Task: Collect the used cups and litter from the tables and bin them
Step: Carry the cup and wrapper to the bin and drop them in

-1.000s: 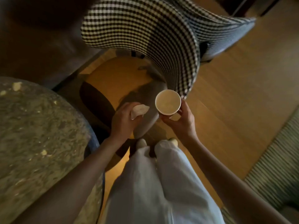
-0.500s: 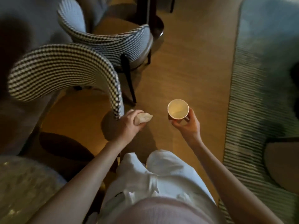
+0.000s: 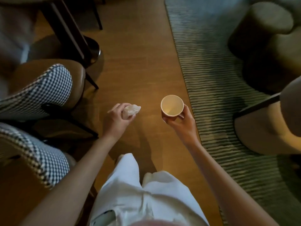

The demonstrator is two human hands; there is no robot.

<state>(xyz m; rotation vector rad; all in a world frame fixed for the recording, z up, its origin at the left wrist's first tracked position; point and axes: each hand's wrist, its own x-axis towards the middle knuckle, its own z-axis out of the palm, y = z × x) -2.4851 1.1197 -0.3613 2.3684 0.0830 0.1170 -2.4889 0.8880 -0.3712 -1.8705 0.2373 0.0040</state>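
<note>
My left hand (image 3: pixel 116 119) is closed around a crumpled white napkin (image 3: pixel 131 109), whose end sticks out past my fingers. My right hand (image 3: pixel 181 123) grips an upright white paper cup (image 3: pixel 172 105) from below and behind. The cup's open mouth faces up and it looks empty inside. Both hands hang over bare wooden floor, roughly a cup's width or two apart, in front of my white trousers.
Two checked-back chairs (image 3: pixel 40 93) stand at the left, with a dark table leg and round base (image 3: pixel 91 48) behind them. A striped rug (image 3: pixel 216 82) covers the right side, carrying a round pouf (image 3: pixel 267 18) and a tan seat (image 3: pixel 263 131). Wooden floor (image 3: pixel 138 62) runs between.
The view has swung away from the speckled table and the near chair toward the open floor and rug. Both hands still carry the napkin and the cup, now farther apart.
</note>
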